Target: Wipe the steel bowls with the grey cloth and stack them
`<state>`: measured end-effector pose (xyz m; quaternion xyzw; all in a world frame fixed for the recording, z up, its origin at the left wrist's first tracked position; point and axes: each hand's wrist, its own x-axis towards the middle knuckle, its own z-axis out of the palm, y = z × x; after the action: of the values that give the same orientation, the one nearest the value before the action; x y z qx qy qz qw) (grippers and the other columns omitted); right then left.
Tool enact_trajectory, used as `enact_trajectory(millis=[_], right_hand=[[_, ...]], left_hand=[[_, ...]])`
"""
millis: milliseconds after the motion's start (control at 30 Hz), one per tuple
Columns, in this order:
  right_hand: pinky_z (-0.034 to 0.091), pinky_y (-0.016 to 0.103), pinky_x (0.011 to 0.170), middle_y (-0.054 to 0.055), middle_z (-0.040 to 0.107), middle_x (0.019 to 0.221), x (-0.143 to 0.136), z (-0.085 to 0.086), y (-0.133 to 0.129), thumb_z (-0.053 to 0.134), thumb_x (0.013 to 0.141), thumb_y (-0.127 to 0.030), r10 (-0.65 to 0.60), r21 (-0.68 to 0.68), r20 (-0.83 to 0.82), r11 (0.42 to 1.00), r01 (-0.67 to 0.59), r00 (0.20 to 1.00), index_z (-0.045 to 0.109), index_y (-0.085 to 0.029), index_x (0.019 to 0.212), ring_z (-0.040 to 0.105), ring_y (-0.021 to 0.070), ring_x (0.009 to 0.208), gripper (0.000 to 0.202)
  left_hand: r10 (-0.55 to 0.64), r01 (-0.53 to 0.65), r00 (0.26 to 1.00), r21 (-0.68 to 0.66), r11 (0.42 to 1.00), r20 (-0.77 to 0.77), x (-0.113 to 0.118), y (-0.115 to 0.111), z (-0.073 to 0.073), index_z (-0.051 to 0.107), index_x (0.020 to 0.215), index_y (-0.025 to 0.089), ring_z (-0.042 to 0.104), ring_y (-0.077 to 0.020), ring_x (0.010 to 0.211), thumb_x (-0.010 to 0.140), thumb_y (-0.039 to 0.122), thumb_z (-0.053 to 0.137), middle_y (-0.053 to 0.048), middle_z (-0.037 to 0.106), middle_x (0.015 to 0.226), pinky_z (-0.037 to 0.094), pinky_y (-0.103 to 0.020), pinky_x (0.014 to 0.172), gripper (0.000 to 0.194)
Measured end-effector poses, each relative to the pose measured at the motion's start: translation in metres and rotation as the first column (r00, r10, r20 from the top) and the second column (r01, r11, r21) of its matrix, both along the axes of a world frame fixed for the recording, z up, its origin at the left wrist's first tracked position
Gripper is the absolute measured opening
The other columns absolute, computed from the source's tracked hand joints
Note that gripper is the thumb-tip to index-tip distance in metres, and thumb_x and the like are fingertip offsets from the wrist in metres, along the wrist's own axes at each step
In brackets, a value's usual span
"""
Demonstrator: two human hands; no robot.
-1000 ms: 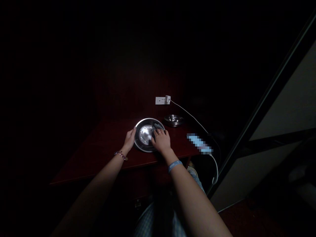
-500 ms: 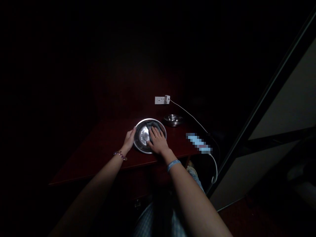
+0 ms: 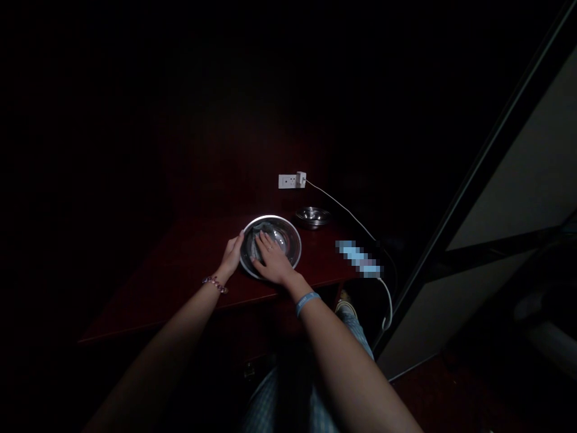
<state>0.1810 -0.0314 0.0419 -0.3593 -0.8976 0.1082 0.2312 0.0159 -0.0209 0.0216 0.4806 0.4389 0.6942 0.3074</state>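
Note:
A shiny metal bowl [image 3: 283, 239] rests near the front edge of a dark red table [image 3: 180, 264]. My left hand [image 3: 232, 254] grips its left rim, with the thumb along the rim. Inside the bowl, a grey-green cloth [image 3: 256, 234] lies against the left part of the inner wall. My right hand [image 3: 271, 260] presses on this cloth, fingers over it and thumb spread toward the left; part of the cloth is hidden under the hand.
Behind and right of the bowl sit stacked smaller metal bowls [image 3: 312, 218]. A white cable [image 3: 342, 208] runs from a charger in the wall socket [image 3: 288, 181] down the right side. A blurred light-blue object [image 3: 359, 258] is at the table's right end.
My right hand and the cloth have moved from the right part of the bowl's inside to the left part. My left hand still holds the rim. The view has shifted slightly.

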Motion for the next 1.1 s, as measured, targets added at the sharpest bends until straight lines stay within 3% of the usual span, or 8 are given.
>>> enact_trajectory(millis=[167, 467, 567, 700, 767, 867, 967, 1100], right_hand=[[0.015, 0.045, 0.135, 0.019, 0.018, 0.176, -0.011, -0.002, -0.007, 0.051, 0.105, -0.046, 0.052, -0.071, -0.064, 0.996, -0.056, 0.997, 0.026, -0.003, 0.167, 0.011, 0.0284, 0.166, 0.079], [0.019, 0.040, 0.135, 0.012, 0.026, 0.173, -0.016, 0.005, -0.014, 0.055, 0.104, -0.048, 0.063, -0.316, -0.207, 0.940, -0.128, 0.976, 0.033, -0.014, 0.167, 0.026, 0.0239, 0.162, 0.075], [0.024, 0.041, 0.133, 0.009, 0.038, 0.169, -0.012, 0.015, -0.020, 0.055, 0.103, -0.050, 0.047, -0.409, -0.233, 0.901, -0.142, 0.971, 0.042, -0.017, 0.163, 0.036, 0.0242, 0.158, 0.069], [0.041, 0.041, 0.124, 0.004, 0.066, 0.149, 0.001, 0.029, -0.024, 0.046, 0.106, -0.054, 0.037, -0.474, -0.187, 0.872, -0.123, 0.982, 0.065, -0.025, 0.147, 0.059, 0.0250, 0.143, 0.054], [0.049, 0.042, 0.116, 0.005, 0.076, 0.134, 0.009, 0.035, -0.023, 0.042, 0.106, -0.059, 0.025, -0.466, -0.080, 0.883, -0.060, 0.996, 0.076, -0.026, 0.133, 0.068, 0.0270, 0.131, 0.054], [0.053, 0.044, 0.108, 0.013, 0.079, 0.126, 0.019, 0.041, -0.019, 0.039, 0.105, -0.065, -0.060, -0.356, 0.130, 0.929, 0.103, 0.990, 0.083, -0.019, 0.116, 0.070, 0.0323, 0.124, 0.064], [0.053, 0.045, 0.105, 0.019, 0.075, 0.131, 0.023, 0.045, -0.017, 0.036, 0.105, -0.066, -0.167, -0.220, 0.270, 0.948, 0.230, 0.948, 0.082, -0.015, 0.116, 0.069, 0.0360, 0.125, 0.069], [0.053, 0.042, 0.103, 0.019, 0.075, 0.132, 0.022, 0.052, -0.021, 0.036, 0.108, -0.057, -0.272, -0.080, 0.363, 0.944, 0.320, 0.891, 0.079, -0.015, 0.122, 0.069, 0.0351, 0.126, 0.062]], left_hand=[[0.003, -0.003, 1.000, -0.007, 1.000, -0.002, -0.003, 0.002, -0.003, 0.072, 0.072, 0.018, 0.064, -0.0218, 0.071, 0.065, 0.085, 0.071, -0.007, 0.074, 0.073, 0.050, -0.031, 0.067, 0.068], [0.077, -0.076, 0.997, -0.033, 0.997, 0.007, -0.005, 0.004, -0.004, 0.071, 0.072, 0.020, 0.065, -0.0236, 0.072, 0.066, 0.085, 0.068, -0.005, 0.071, 0.069, 0.050, -0.033, 0.068, 0.065], [0.085, -0.084, 0.996, -0.023, 0.996, 0.024, -0.007, 0.005, -0.006, 0.070, 0.072, 0.020, 0.064, -0.0225, 0.071, 0.065, 0.085, 0.069, -0.005, 0.071, 0.069, 0.049, -0.032, 0.067, 0.066], [0.088, -0.087, 0.996, -0.024, 0.996, 0.011, -0.011, 0.007, -0.007, 0.068, 0.071, 0.020, 0.060, -0.0207, 0.066, 0.071, 0.081, 0.068, -0.004, 0.067, 0.066, 0.045, -0.031, 0.062, 0.062], [0.084, -0.084, 0.996, -0.026, 0.996, 0.006, -0.011, 0.007, -0.007, 0.067, 0.068, 0.020, 0.057, -0.0194, 0.062, 0.073, 0.079, 0.068, -0.003, 0.064, 0.063, 0.044, -0.031, 0.060, 0.059], [0.092, -0.091, 0.996, -0.024, 0.996, 0.010, -0.009, 0.006, -0.005, 0.066, 0.066, 0.019, 0.056, -0.0186, 0.060, 0.076, 0.076, 0.068, -0.003, 0.064, 0.061, 0.044, -0.030, 0.059, 0.057], [0.082, -0.082, 0.997, -0.023, 0.996, 0.015, -0.007, 0.003, -0.003, 0.070, 0.068, 0.018, 0.060, -0.0198, 0.063, 0.078, 0.072, 0.069, -0.005, 0.068, 0.064, 0.047, -0.030, 0.059, 0.055], [0.088, -0.087, 0.996, -0.049, 0.995, 0.012, -0.008, 0.001, -0.001, 0.067, 0.063, 0.018, 0.060, -0.0192, 0.060, 0.082, 0.065, 0.070, -0.003, 0.063, 0.058, 0.048, -0.029, 0.056, 0.051]])
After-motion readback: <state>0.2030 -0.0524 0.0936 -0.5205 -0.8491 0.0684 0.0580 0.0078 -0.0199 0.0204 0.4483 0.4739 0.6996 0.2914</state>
